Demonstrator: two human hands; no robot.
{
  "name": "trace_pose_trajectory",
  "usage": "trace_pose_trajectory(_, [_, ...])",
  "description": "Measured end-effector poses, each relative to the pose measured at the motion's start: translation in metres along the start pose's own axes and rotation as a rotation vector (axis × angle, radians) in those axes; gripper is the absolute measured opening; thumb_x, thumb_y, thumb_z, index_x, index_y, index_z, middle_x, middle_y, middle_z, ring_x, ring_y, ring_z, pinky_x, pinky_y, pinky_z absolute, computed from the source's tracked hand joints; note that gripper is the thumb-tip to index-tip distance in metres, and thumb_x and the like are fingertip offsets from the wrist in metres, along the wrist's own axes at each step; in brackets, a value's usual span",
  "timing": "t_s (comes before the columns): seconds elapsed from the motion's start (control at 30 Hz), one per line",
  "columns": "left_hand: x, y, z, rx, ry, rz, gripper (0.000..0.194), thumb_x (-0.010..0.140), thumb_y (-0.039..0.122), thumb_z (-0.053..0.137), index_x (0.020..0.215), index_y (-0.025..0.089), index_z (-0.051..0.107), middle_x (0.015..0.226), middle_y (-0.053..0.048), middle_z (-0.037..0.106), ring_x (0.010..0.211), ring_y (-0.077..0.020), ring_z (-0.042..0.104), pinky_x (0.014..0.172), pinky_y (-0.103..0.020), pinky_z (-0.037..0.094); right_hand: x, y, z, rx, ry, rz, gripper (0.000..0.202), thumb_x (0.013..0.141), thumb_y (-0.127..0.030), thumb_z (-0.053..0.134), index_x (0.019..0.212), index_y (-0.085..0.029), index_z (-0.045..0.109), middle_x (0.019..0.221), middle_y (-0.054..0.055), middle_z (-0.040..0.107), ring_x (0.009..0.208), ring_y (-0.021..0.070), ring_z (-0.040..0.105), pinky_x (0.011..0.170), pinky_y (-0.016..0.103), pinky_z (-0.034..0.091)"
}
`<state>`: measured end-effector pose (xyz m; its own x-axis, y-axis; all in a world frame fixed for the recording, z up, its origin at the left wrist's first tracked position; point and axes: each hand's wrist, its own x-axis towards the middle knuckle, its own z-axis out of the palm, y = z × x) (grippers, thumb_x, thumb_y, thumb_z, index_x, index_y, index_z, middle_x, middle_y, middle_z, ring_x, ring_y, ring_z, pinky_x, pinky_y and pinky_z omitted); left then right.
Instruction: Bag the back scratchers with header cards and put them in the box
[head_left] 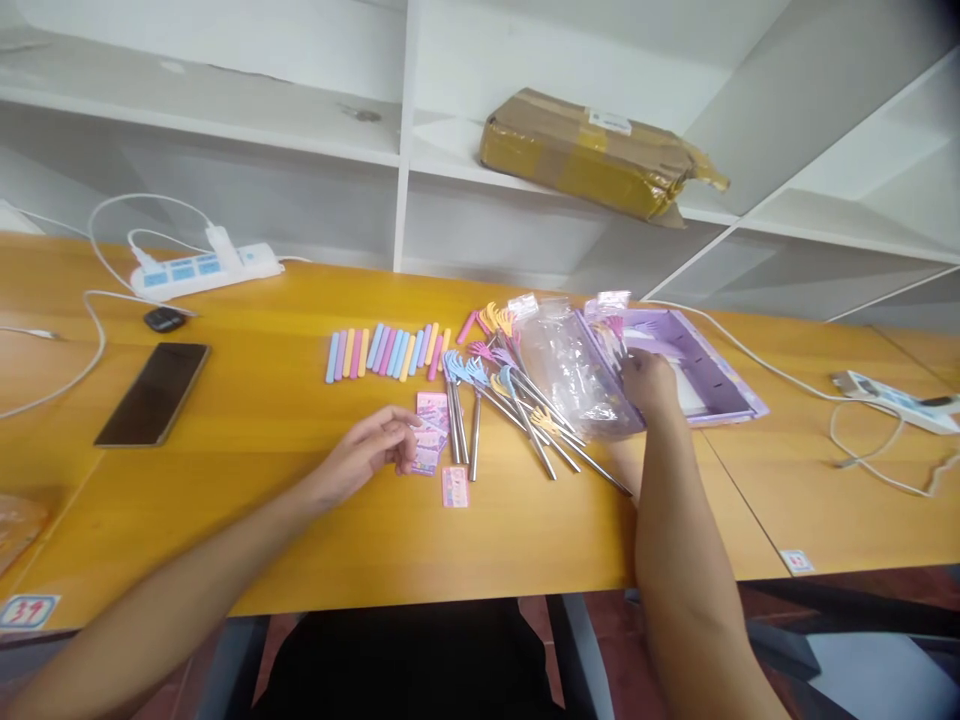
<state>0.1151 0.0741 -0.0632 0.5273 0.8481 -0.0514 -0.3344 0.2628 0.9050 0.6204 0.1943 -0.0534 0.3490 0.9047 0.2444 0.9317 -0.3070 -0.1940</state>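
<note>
My left hand (379,442) hovers by a small stack of pink and purple printed cards (431,425), its fingers loosely curled and apart, holding nothing. One more card (455,487) lies just in front of the stack. My right hand (651,382) reaches over the near wall of a purple box (724,350). Its fingers are closed around the metal rod of a back scratcher (616,326) with a pink claw head; the grip is partly hidden. Between the hands, several back scratchers (525,410) with metal rods and pink, blue, yellow and purple heads lie in a loose pile.
Clear plastic bags (574,375) lie against the box. Several pastel handle tubes (386,350) form a row at the left. Further left are a phone (152,395), a black case (165,318) and a power strip (206,268). A taped carton (592,150) sits on the shelf above.
</note>
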Motion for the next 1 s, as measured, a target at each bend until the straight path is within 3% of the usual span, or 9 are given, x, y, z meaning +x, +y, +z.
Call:
trace_pose_trajectory(0.1, [0.000, -0.001, -0.001, 0.010, -0.009, 0.007, 0.029, 0.102, 0.043, 0.068, 0.115, 0.017, 0.069, 0.085, -0.004, 0.069, 0.073, -0.0159, 0.065, 0.069, -0.030, 0.050, -0.002, 0.006, 0.005, 0.033, -0.010, 0.004, 0.049, 0.096, -0.025, 0.045, 0.131, -0.006, 0.075, 0.116, 0.026, 0.072, 0.102, 0.0317, 0.061, 0.090, 0.039, 0.042])
trace_pose_trajectory(0.27, [0.001, -0.005, -0.003, 0.022, -0.001, 0.005, 0.026, 0.102, 0.041, 0.068, 0.114, 0.018, 0.069, 0.084, -0.003, 0.068, 0.071, -0.0151, 0.063, 0.068, -0.029, 0.049, -0.006, 0.009, 0.003, 0.082, -0.024, 0.034, 0.045, 0.094, -0.022, 0.050, 0.129, -0.009, 0.076, 0.110, 0.022, 0.070, 0.109, 0.0316, 0.058, 0.096, 0.039, 0.041])
trace_pose_trajectory(0.37, [0.002, -0.004, -0.004, 0.035, 0.024, 0.003, 0.026, 0.102, 0.042, 0.067, 0.113, 0.018, 0.069, 0.082, -0.002, 0.067, 0.071, -0.0152, 0.063, 0.069, -0.029, 0.049, -0.011, 0.007, 0.001, 0.104, 0.033, 0.069, 0.049, 0.098, -0.027, 0.051, 0.139, -0.007, 0.068, 0.131, 0.029, 0.062, 0.127, 0.0335, 0.049, 0.103, 0.041, 0.037])
trace_pose_trajectory(0.43, [0.003, -0.001, -0.006, 0.061, 0.061, 0.009, 0.026, 0.101, 0.042, 0.067, 0.110, 0.018, 0.069, 0.081, -0.002, 0.066, 0.070, -0.0152, 0.062, 0.069, -0.030, 0.048, -0.014, 0.006, -0.001, 0.124, 0.037, 0.092, 0.052, 0.100, -0.032, 0.052, 0.144, -0.007, 0.064, 0.139, 0.031, 0.059, 0.126, 0.0327, 0.050, 0.102, 0.041, 0.037])
trace_pose_trajectory(0.57, [0.008, 0.010, -0.015, 0.211, 0.251, 0.082, 0.017, 0.096, 0.034, 0.069, 0.102, 0.018, 0.069, 0.077, -0.001, 0.065, 0.068, -0.0149, 0.059, 0.067, -0.029, 0.046, -0.015, 0.008, -0.003, 0.159, -0.044, 0.138, 0.043, 0.100, -0.036, 0.055, 0.131, -0.011, 0.071, 0.119, 0.023, 0.072, 0.099, 0.0285, 0.058, 0.089, 0.039, 0.038])
trace_pose_trajectory(0.7, [0.015, 0.020, -0.034, 0.378, 0.480, 0.212, 0.006, 0.092, 0.025, 0.064, 0.096, 0.021, 0.066, 0.076, 0.001, 0.061, 0.069, -0.0146, 0.057, 0.068, -0.029, 0.045, -0.017, 0.006, -0.006, 0.157, -0.011, 0.138, 0.036, 0.098, -0.032, 0.056, 0.121, -0.012, 0.074, 0.114, 0.023, 0.073, 0.096, 0.0294, 0.057, 0.087, 0.041, 0.037])
trace_pose_trajectory(0.83, [0.019, 0.033, -0.059, 0.792, 0.618, 0.312, 0.011, 0.093, 0.025, 0.059, 0.101, 0.022, 0.066, 0.095, -0.004, 0.067, 0.087, -0.0198, 0.064, 0.081, -0.035, 0.052, -0.022, -0.005, -0.016, 0.182, 0.116, 0.060, 0.035, 0.097, -0.026, 0.050, 0.119, -0.008, 0.072, 0.122, 0.029, 0.069, 0.111, 0.0322, 0.057, 0.094, 0.042, 0.037])
trace_pose_trajectory(0.93, [0.020, 0.039, -0.082, 1.305, 0.703, 0.360, 0.023, 0.095, 0.024, 0.059, 0.116, 0.022, 0.069, 0.121, -0.011, 0.064, 0.114, -0.0282, 0.063, 0.105, -0.047, 0.050, -0.030, -0.023, -0.022, 0.256, 0.064, -0.071, 0.026, 0.099, -0.033, 0.053, 0.098, -0.017, 0.073, 0.099, 0.017, 0.074, 0.090, 0.0265, 0.061, 0.084, 0.038, 0.041])
trace_pose_trajectory(1.0, [0.022, 0.039, -0.096, 1.528, 0.712, 0.317, 0.035, 0.099, 0.028, 0.057, 0.131, 0.021, 0.067, 0.132, -0.015, 0.060, 0.128, -0.0337, 0.057, 0.116, -0.054, 0.043, -0.039, -0.042, -0.021, 0.315, -0.018, -0.214, 0.028, 0.098, -0.042, 0.057, 0.083, -0.022, 0.069, 0.081, 0.008, 0.071, 0.076, 0.0224, 0.060, 0.076, 0.035, 0.042])
